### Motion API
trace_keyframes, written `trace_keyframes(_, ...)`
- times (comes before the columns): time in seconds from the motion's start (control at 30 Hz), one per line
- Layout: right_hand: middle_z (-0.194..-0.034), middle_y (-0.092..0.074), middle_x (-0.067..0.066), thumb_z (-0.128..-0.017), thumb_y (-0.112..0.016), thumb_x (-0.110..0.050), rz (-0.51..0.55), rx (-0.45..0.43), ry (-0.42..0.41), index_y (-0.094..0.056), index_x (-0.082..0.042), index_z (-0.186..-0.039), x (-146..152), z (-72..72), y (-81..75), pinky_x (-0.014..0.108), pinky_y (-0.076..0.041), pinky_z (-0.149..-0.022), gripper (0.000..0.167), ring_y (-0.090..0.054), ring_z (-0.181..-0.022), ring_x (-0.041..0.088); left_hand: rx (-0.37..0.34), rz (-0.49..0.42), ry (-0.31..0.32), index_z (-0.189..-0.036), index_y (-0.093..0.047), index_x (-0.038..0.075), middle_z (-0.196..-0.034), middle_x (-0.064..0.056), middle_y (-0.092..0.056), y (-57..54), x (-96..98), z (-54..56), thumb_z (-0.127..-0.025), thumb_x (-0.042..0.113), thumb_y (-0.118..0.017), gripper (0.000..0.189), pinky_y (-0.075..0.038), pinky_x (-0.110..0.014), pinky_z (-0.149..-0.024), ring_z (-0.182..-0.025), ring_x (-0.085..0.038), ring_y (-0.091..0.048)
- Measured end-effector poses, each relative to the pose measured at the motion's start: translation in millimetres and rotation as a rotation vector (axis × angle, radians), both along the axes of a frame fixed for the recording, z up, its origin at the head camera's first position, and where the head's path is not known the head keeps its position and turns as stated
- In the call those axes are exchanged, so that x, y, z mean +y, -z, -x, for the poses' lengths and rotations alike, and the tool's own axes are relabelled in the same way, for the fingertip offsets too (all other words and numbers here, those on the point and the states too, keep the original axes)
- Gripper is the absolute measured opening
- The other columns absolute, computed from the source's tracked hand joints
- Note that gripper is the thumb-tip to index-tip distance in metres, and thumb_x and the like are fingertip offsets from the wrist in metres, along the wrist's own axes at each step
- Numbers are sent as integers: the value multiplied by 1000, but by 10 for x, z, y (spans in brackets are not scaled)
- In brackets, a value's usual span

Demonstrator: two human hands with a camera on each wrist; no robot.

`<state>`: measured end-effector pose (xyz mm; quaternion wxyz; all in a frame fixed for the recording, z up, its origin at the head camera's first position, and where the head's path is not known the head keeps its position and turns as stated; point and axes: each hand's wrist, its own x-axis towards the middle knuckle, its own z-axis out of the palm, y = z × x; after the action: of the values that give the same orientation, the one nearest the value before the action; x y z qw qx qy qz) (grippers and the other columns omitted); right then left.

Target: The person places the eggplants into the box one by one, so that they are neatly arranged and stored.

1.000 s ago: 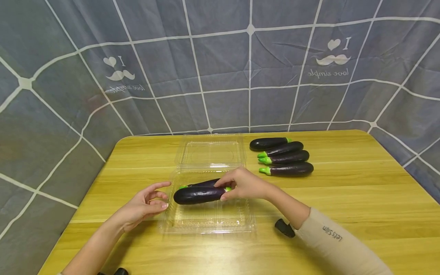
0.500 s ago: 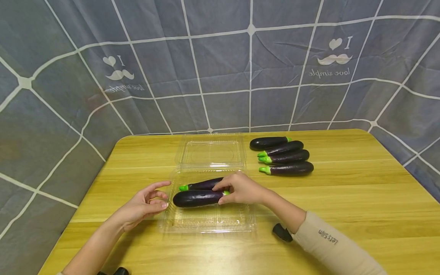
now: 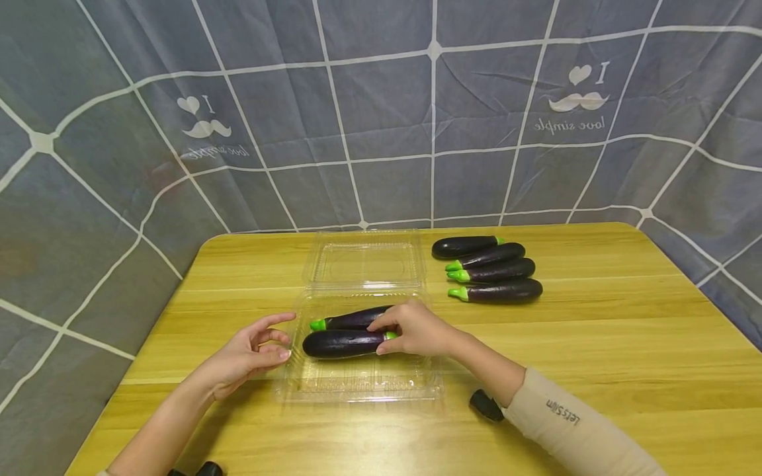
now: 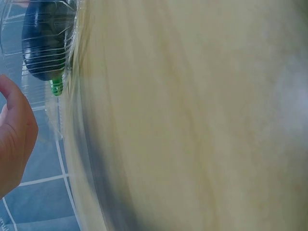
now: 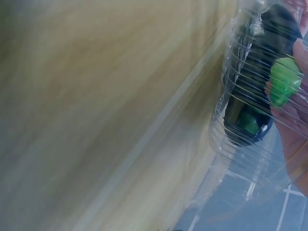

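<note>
Eggplant [image 3: 342, 344] lies in a clear tray [image 3: 357, 390], its stem end pinched in the fingers of the right hand [image 3: 417, 329]; another eggplant [image 3: 351, 320] lies beside it, toward the counter's [image 3: 595, 324] far edge. The left hand [image 3: 253, 354], fingers loose, is beside the tray, toward the left edge.

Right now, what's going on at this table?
A person's right hand grips one eggplant near its green stem, in the near half of an open clear plastic container. A second eggplant lies just behind it there. The left hand is at the container's left side, holding nothing. Four more eggplants lie on the table, right of the container.
</note>
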<state>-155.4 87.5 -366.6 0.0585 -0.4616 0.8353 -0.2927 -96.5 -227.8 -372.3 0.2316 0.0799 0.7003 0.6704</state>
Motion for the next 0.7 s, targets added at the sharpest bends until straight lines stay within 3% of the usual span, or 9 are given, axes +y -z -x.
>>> trace_keyframes(0.37,-87,-69,0,-77,-77,-18,-13,12,8,-71,-4,-103,-12,-7,41,16,-42,-58,30,-40,-57,0,8,14,-1,-143,-26,3,-105,-5,-48,2,8,-7,-87,3,-63,67,-51,-27,-81,-87,-10,-56)
trace_keyframes(0.7,-84,-70,2,-75,-79,-17,-21,17,28,-72,-4,-99,-28,-34,72,13,-46,-62,29,-56,-65,0,21,12,4,-143,-27,3,-105,-4,-48,29,6,-6,-87,3,-62,66,-51,-28,-82,-87,-10,-56)
